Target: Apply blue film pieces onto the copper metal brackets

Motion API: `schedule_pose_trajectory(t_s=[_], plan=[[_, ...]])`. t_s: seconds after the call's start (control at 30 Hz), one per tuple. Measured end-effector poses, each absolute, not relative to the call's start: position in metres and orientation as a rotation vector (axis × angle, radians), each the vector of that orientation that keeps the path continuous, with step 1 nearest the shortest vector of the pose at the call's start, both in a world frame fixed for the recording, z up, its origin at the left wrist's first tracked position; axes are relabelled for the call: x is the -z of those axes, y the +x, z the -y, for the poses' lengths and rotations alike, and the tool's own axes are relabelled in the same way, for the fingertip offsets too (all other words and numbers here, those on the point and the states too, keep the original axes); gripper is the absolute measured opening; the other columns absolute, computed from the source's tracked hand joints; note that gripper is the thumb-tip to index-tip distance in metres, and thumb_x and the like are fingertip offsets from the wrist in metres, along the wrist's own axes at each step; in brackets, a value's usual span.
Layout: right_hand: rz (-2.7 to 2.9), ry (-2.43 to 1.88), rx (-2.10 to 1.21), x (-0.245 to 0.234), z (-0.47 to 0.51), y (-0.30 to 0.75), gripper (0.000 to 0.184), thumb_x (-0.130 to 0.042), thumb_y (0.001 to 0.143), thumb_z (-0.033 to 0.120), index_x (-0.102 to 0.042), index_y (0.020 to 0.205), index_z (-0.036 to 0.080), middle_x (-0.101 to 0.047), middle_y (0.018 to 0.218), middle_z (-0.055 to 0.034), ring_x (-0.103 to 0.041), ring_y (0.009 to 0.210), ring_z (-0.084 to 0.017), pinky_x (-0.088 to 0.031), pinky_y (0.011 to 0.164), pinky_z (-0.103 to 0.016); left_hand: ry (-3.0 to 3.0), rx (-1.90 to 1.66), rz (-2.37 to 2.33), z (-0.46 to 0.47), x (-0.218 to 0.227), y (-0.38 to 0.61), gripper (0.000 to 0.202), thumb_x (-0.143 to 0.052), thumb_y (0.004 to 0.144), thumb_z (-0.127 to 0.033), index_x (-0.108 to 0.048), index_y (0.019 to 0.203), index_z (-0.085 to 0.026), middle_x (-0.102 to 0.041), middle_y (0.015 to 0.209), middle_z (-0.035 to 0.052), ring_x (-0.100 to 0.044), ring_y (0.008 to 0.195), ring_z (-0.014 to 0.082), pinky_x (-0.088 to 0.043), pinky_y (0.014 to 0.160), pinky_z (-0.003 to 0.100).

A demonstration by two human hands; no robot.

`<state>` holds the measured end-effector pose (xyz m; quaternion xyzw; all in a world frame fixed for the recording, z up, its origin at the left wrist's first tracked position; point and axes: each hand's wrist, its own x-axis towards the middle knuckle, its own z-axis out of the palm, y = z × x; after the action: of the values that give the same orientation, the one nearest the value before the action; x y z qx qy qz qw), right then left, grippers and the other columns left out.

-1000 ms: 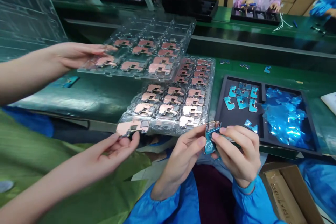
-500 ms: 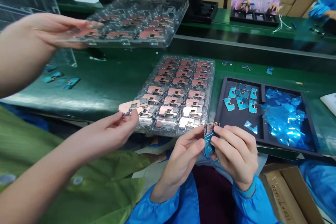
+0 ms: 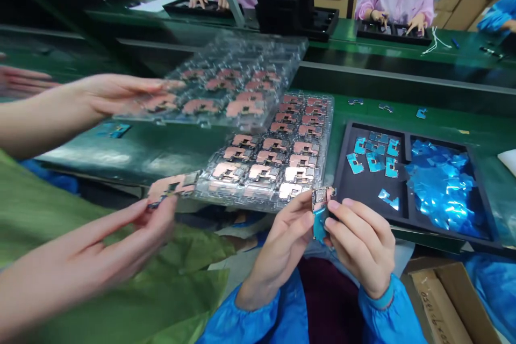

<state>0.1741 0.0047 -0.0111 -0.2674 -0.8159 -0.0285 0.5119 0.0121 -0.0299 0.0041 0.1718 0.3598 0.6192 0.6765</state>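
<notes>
My left hand (image 3: 282,242) and my right hand (image 3: 358,242), both in blue sleeves, meet at the bottom centre. Together they pinch a small circuit board (image 3: 322,194) with a blue film (image 3: 319,226) hanging from it. The fingers of both hands are closed on it. Just beyond them lies a clear blister tray (image 3: 327,118) filled with copper-coloured boards. To the right of my hands sits a black tray (image 3: 342,172) with several blue film pieces.
A co-worker's bare hand (image 3: 113,97) at the left holds a second clear tray (image 3: 226,86) above the green belt (image 3: 153,145); their other hand (image 3: 133,231) holds a copper board (image 3: 173,187). Crumpled blue film (image 3: 439,188) fills the black tray's right compartment. A cardboard box (image 3: 443,301) stands bottom right. People in pink work opposite.
The co-worker has lowered the lifted clear tray over the belt and drawn the copper board down and to the left. My hands stay on the small board with its blue film.
</notes>
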Motion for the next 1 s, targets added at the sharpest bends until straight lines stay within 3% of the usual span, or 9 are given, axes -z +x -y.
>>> schedule_pose_trajectory(t_s=[0.13, 0.3, 0.6, 0.83, 1.0], plan=[[1.989, -0.624, 0.057, 0.011, -0.004, 0.174, 0.022, -0.073, 0.102, 0.009, -0.076, 0.121, 0.018, -0.084, 0.124, -0.0070, -0.077, 0.126, -0.020, -0.069, 0.105, -0.032, 0.265, -1.448, -0.822, 0.028, -0.003, 0.010, 0.030, -0.102, 0.077, -0.035, -0.087, 0.102, -0.027, -0.086, 0.094, 0.0006, -0.081, 0.085, 0.0141, -0.064, 0.081, 0.018], [1.983, -0.607, 0.046, 0.010, -0.003, 0.175, 0.021, -0.071, 0.102, 0.007, -0.076, 0.119, 0.016, -0.085, 0.121, -0.0083, -0.078, 0.126, -0.020, -0.068, 0.108, -0.031, 0.234, -1.433, -0.810, 0.027, -0.002, 0.009, 0.037, -0.104, 0.075, -0.036, -0.084, 0.104, -0.025, -0.086, 0.093, 0.0008, -0.082, 0.085, 0.0172, -0.065, 0.077, 0.021], [2.007, -0.611, 0.042, 0.007, 0.006, 0.178, 0.021, -0.069, 0.102, 0.004, -0.074, 0.116, 0.018, -0.086, 0.113, -0.0045, -0.079, 0.119, -0.017, -0.070, 0.102, -0.029, 0.242, -1.469, -0.767, 0.024, -0.004, 0.014, 0.033, -0.097, 0.084, -0.035, -0.080, 0.111, -0.024, -0.085, 0.099, 0.0007, -0.081, 0.085, 0.0184, -0.066, 0.087, 0.029], [1.901, -0.655, 0.074, 0.028, 0.017, 0.187, 0.019, -0.069, 0.102, 0.004, -0.072, 0.108, 0.022, -0.084, 0.111, -0.0010, -0.078, 0.114, -0.015, -0.071, 0.095, -0.030, 0.241, -1.504, -0.733, 0.015, -0.009, 0.020, 0.028, -0.092, 0.090, -0.032, -0.077, 0.112, -0.023, -0.083, 0.101, 0.0004, -0.081, 0.084, 0.0177, -0.064, 0.071, 0.023], [1.584, -0.749, 0.150, 0.039, 0.013, 0.197, 0.031, -0.070, 0.099, 0.002, -0.069, 0.122, 0.022, -0.078, 0.095, -0.0001, -0.077, 0.089, -0.017, -0.070, 0.075, -0.032, 0.280, -1.583, -0.778, 0.007, -0.010, 0.023, 0.029, -0.088, 0.094, -0.031, -0.077, 0.118, -0.021, -0.083, 0.109, 0.0049, -0.081, 0.089, 0.0189, -0.061, 0.063, 0.021]])
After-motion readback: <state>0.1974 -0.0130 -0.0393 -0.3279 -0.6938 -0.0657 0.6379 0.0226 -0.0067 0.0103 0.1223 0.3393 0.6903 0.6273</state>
